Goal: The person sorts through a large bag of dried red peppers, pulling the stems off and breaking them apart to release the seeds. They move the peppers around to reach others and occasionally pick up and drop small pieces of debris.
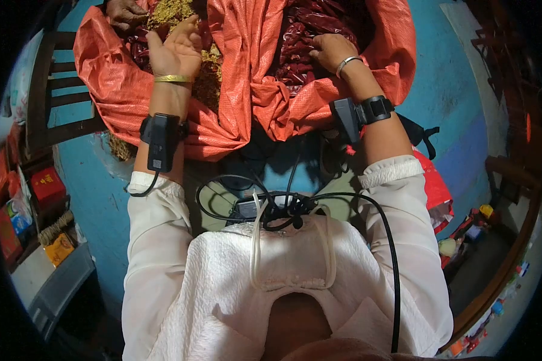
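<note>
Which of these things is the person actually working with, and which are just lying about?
In hand: orange woven plastic sack; dark red dried chillies under the right hand; yellowish seeds and chaff by the open left hand.
Lying about: red cardboard box; coiled brown rope; dark wooden chair; red plastic bag.

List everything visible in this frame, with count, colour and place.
sacks: apparently two, orange, open, ahead
chillies: heap, dark red, right sack
seeds: heap, yellowish, left sack
another person's hand: one, top left, at left sack
chair: one, dark wood, left
boxes: several, red and yellow, lower left
wrist devices: two, black, forearms
left hand: open, above seeds
right hand: on chillies
</note>
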Tool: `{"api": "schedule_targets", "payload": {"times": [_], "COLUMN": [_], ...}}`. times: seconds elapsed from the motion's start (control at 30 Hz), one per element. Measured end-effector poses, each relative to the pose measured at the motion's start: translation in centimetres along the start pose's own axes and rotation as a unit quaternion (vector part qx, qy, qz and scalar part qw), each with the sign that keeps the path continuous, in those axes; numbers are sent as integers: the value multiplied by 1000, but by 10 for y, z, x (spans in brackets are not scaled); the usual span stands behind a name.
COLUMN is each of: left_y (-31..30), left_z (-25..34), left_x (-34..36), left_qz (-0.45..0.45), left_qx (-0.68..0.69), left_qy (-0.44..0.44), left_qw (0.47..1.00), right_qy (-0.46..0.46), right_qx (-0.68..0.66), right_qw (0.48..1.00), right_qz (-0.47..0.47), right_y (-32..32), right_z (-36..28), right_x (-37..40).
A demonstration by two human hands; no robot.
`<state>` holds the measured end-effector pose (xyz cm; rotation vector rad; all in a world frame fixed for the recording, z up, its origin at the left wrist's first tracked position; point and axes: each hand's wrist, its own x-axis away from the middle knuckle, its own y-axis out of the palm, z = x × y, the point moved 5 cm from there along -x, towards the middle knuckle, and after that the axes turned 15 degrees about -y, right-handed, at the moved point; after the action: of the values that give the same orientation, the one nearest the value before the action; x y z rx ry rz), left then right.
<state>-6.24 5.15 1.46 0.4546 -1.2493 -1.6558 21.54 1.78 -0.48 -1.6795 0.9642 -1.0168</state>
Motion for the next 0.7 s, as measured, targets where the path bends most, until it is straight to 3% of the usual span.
{"api": "schedule_targets", "payload": {"times": [0.07, 0.13, 0.2, 0.33, 0.4, 0.47, 0.53, 0.57, 0.6, 0.7], "left_y": [13, 42, 59, 60, 54, 37, 38, 38, 40, 57], "left_z": [-14, -43, -78, -123, -129, -128, -120, -119, -121, -127], "left_x": [-5, -8, -4, -8, -18, -30, -35, -35, -36, -30], "left_qz": [-40, -182, -55, -101, -62, -31, 39, 59, 57, 21], "left_qx": [-13, -147, -294, -356, -511, -535, -744, -775, -777, -814], "left_qy": [-15, -103, -117, -163, -60, -28, 83, 113, 114, 277], "left_qw": [999, 967, 947, 915, 855, 844, 662, 619, 617, 510], "right_qy": [6, 11, 4, -16, -27, -36, -46, -47, -48, -79], "right_qx": [-17, -31, -53, -100, -139, -166, -193, -246, -299, -377], "right_qw": [1000, 999, 997, 990, 981, 974, 965, 952, 936, 907], "right_qz": [14, 26, 56, 98, 133, 152, 170, 174, 178, 168], "right_y": [-4, -4, 1, 4, 2, 2, 3, 5, 6, 8], "right_z": [-1, 1, 7, 12, 14, 15, 14, 13, 12, 3], "right_x": [3, 3, 0, 1, 3, 4, 5, 4, 4, 4]}}
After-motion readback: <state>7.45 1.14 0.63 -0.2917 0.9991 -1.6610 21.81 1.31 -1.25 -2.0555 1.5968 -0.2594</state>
